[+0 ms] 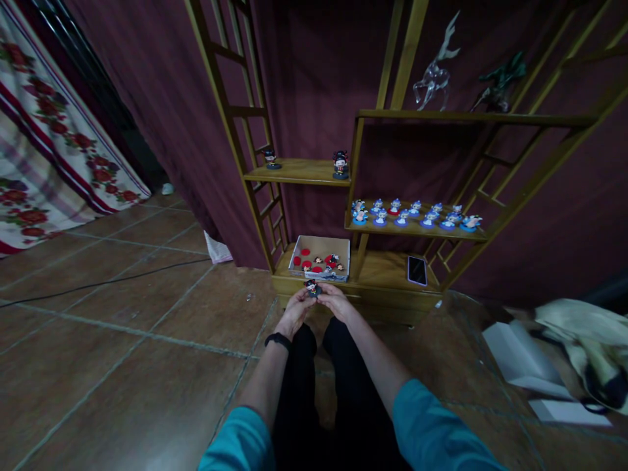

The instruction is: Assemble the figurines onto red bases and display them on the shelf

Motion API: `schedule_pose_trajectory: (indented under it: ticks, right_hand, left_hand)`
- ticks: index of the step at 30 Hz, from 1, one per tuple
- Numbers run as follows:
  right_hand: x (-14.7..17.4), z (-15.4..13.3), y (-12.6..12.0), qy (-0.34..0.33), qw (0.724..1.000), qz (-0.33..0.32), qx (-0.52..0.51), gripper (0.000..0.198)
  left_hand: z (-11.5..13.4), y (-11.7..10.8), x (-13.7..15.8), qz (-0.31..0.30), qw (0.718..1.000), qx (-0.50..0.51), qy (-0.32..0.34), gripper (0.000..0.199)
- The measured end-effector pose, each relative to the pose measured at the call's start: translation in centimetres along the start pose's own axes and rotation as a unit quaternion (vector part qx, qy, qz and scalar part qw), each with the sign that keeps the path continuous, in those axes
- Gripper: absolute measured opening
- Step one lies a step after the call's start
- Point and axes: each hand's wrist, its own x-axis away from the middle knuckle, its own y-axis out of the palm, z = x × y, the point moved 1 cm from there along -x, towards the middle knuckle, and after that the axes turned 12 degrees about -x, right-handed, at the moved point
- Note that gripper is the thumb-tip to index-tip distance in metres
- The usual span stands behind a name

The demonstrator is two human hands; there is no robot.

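Between my two hands, in front of the wooden shelf unit, is a small black-haired figurine [312, 288] on a dark round base. My left hand [296, 311] grips it from the left, and my right hand [335, 301] from the right. Just beyond them, an open cardboard box [321, 243] on the lowest shelf holds red discs and several loose figurine parts. Two similar dark figurines stand upright on the upper left shelf, one [270, 159] at its left end and the other [340, 165] at its right.
Several blue and purple figurines [401, 218] stand on the middle right shelf [417, 229]. A phone [417, 270] lies below them. A clear deer ornament [434, 78] and a green ornament [503, 84] stand on top. White boxes [523, 360] and a pale bag [589, 333] are at right; a cable [98, 285] crosses the floor.
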Motion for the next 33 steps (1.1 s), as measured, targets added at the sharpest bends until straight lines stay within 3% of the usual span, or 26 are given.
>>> schedule_pose_trajectory:
  ticks: [6, 23, 33]
  right_hand:
    - [0.2, -0.13, 0.12, -0.008, 1.0, -0.011, 0.003, 0.049]
    - [-0.04, 0.05, -0.14, 0.003, 1.0, -0.002, -0.019, 0.042]
    - [-0.1, 0.11, -0.17, 0.0, 1.0, 0.003, -0.02, 0.042]
  left_hand:
    - [0.13, 0.36, 0.16, 0.03, 0.999, -0.006, 0.028, 0.045]
    - [-0.47, -0.1, -0.33, 0.065, 0.997, 0.001, 0.029, 0.046]
    - [-0.61, -0.08, -0.48, 0.062, 0.997, -0.014, 0.034, 0.045]
